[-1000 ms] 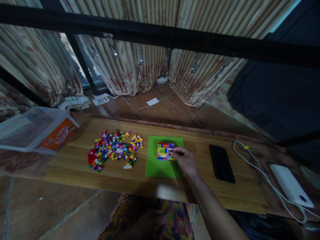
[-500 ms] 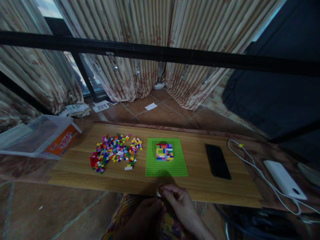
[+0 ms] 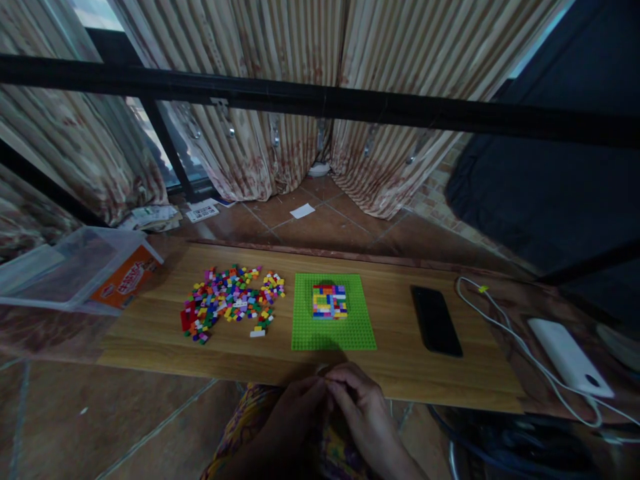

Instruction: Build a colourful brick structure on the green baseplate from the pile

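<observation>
No text can be read w/ certainty. Orange label (image 3: 126, 278) on the clear plastic box (image 3: 60, 267) at left has white lettering and a small logo, but too blurred to make out. A paper sheet (image 3: 203, 213) on the floor tiles near the curtain carries what looks like a QR code plus small print, also illegible. Phone (image 3: 435, 319) screen dark, power bank (image 3: 567, 355) shows no legible marking.

Striped curtains (image 3: 300, 87), terracotta floor tiles (image 3: 320, 227)
</observation>
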The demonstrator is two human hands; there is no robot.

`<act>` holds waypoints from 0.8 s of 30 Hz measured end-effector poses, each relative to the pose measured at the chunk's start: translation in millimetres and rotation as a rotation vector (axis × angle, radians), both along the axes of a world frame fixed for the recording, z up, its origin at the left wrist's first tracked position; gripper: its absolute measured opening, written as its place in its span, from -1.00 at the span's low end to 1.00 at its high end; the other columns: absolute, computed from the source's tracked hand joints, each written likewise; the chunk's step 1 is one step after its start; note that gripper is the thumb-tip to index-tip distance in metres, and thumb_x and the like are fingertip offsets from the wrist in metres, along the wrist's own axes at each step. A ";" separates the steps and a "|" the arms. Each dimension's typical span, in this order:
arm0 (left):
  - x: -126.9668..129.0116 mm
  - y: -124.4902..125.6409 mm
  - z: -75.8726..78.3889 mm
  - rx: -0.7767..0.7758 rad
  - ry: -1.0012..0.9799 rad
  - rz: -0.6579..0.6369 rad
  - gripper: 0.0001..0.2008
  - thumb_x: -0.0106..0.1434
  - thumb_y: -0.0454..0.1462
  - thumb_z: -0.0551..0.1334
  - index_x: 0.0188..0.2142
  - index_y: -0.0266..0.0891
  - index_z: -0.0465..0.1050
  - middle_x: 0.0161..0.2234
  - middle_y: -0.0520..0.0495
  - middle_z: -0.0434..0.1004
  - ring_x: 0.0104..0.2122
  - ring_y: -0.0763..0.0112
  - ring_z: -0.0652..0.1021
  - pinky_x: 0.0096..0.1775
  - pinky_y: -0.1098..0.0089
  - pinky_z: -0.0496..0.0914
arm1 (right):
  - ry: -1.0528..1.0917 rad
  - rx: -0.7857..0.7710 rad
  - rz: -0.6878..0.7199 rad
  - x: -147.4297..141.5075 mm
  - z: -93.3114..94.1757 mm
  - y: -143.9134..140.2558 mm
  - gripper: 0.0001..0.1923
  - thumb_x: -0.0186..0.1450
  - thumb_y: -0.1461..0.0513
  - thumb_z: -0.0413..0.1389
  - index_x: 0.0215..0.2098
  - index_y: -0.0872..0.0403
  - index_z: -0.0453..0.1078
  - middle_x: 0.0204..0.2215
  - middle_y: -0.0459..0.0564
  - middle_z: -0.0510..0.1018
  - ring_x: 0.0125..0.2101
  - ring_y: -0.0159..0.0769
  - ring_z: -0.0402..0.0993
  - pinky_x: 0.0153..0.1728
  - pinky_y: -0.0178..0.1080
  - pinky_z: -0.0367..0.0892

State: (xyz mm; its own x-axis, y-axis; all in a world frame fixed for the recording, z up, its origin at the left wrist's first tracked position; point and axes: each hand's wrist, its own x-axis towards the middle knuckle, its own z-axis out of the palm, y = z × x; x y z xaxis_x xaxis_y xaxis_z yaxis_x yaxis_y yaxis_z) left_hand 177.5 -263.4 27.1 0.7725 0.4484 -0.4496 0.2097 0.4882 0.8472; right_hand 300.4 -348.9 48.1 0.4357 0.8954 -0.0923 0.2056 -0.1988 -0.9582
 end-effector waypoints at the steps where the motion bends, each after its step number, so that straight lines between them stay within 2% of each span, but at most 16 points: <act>1: 1.2 0.4 -0.2 -0.046 -0.021 0.021 -0.62 0.22 -0.01 0.14 -0.51 -0.27 0.35 -0.53 0.05 0.25 -0.50 0.51 0.24 -0.39 0.46 0.19 | 0.009 0.010 -0.035 2.4 -0.4 2.6 -0.80 0.33 0.12 0.07 -0.32 0.02 0.48 -0.36 -0.03 0.51 -0.31 -0.28 0.45 -0.26 -0.29 0.31; 4: 3.7 3.0 -2.5 -0.181 -0.064 0.072 -0.71 0.19 -0.07 0.21 -0.29 -0.26 0.46 -0.50 0.05 0.31 -0.50 0.53 0.26 -0.42 0.48 0.16 | 0.118 0.026 -0.215 15.0 -1.8 14.7 -0.77 0.26 0.06 0.15 -0.30 0.04 0.50 -0.38 -0.03 0.54 -0.33 -0.27 0.45 -0.29 -0.28 0.32; 7: 2.3 5.4 -7.5 -0.270 -0.039 0.103 -0.67 0.13 -0.10 0.28 -0.17 -0.26 0.47 -0.51 0.07 0.32 -0.51 0.55 0.27 -0.44 0.50 0.13 | 0.382 0.083 -0.371 30.2 -2.0 30.1 -0.73 0.17 0.03 0.24 -0.29 0.04 0.52 -0.46 -0.07 0.54 -0.46 -0.35 0.40 -0.40 -0.31 0.32; 10: -3.2 5.7 -11.4 -0.324 0.017 0.147 -0.66 0.07 -0.12 0.33 -0.20 -0.27 0.48 -0.52 0.08 0.32 -0.50 0.55 0.29 -0.44 0.51 0.13 | 0.635 0.178 -0.416 40.0 -0.5 41.9 -0.71 0.07 0.07 0.33 -0.30 0.04 0.54 -0.44 -0.08 0.56 -0.49 -0.42 0.37 -0.44 -0.34 0.33; 13: -10.7 3.6 -11.4 -0.359 0.032 0.149 -0.66 0.05 -0.12 0.34 -0.22 -0.27 0.49 -0.48 0.06 0.35 -0.45 0.53 0.33 -0.39 0.49 0.18 | 0.716 0.201 -0.411 44.0 -0.4 47.5 -0.71 0.03 0.11 0.36 -0.29 0.04 0.56 -0.42 -0.07 0.57 -0.48 -0.44 0.38 -0.43 -0.35 0.34; 16: -18.7 -2.6 -12.4 -0.342 0.031 0.045 -0.69 0.05 -0.11 0.33 -0.27 -0.26 0.50 -0.46 0.05 0.36 -0.44 0.51 0.32 -0.37 0.47 0.20 | 0.643 0.192 -0.418 48.6 -4.5 50.7 -0.73 0.05 0.11 0.35 -0.29 0.03 0.56 -0.43 -0.08 0.57 -0.49 -0.44 0.38 -0.43 -0.34 0.33; 18: -23.0 -9.2 -16.8 -0.296 0.086 -0.054 -0.70 0.03 -0.12 0.33 -0.28 -0.25 0.50 -0.50 0.08 0.33 -0.48 0.53 0.29 -0.39 0.47 0.19 | 0.493 0.168 -0.432 53.4 -8.2 54.3 -0.75 0.09 0.10 0.31 -0.29 0.03 0.56 -0.47 -0.10 0.56 -0.50 -0.42 0.38 -0.43 -0.34 0.32; 21: -25.2 -18.3 -29.6 -0.200 0.215 -0.220 -0.74 0.04 -0.16 0.28 -0.29 -0.25 0.49 -0.57 0.12 0.26 -0.53 0.54 0.24 -0.43 0.46 0.14 | 0.195 0.143 -0.429 60.8 -11.2 63.5 -0.79 0.15 0.11 0.24 -0.28 0.03 0.55 -0.43 -0.07 0.58 -0.42 -0.35 0.44 -0.35 -0.29 0.34; 24: -22.8 -20.7 -47.2 -0.126 0.262 -0.298 -0.76 0.06 -0.19 0.22 -0.29 -0.26 0.47 -0.57 0.12 0.25 -0.53 0.53 0.25 -0.44 0.45 0.14 | -0.045 0.152 -0.396 64.9 -9.8 76.0 -0.81 0.21 0.13 0.17 -0.29 0.05 0.54 -0.31 -0.01 0.60 -0.29 -0.26 0.50 -0.23 -0.23 0.37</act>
